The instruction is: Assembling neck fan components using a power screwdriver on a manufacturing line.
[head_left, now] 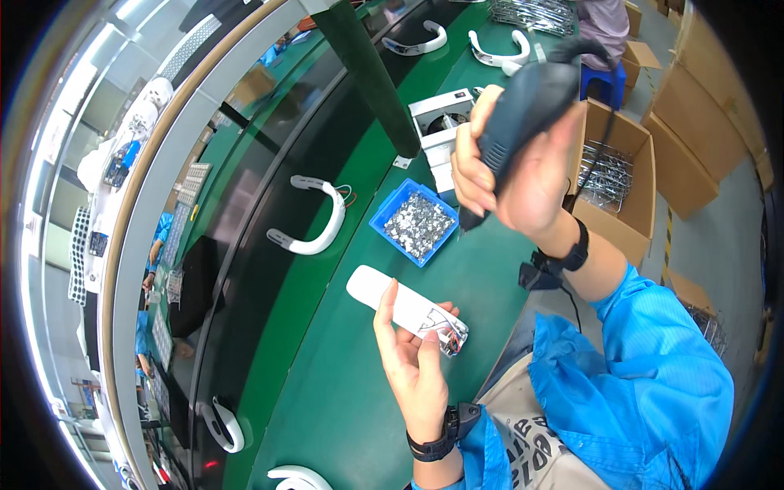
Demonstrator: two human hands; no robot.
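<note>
My right hand [531, 192] is raised and wrapped round a black electric screwdriver [523, 114], blurred by motion, with a cord at its top and its tip pointing down. Below and to the left, my left hand [412, 371] holds a long white plastic housing [384, 292] just over the green bench. Thin wires and small parts [449, 335] show at the housing's near end. The screwdriver's tip is apart from the housing, close to a blue bin [389, 234] filled with small metal pieces.
A white device [441, 104] stands behind the bin. White curved pieces [327, 224] lie on the belt beside the green bench [343, 392]. A dark green post [363, 77] rises at the back. Right of the bench, a cardboard box [633, 233] holds metal parts; another person [603, 28] sits beyond.
</note>
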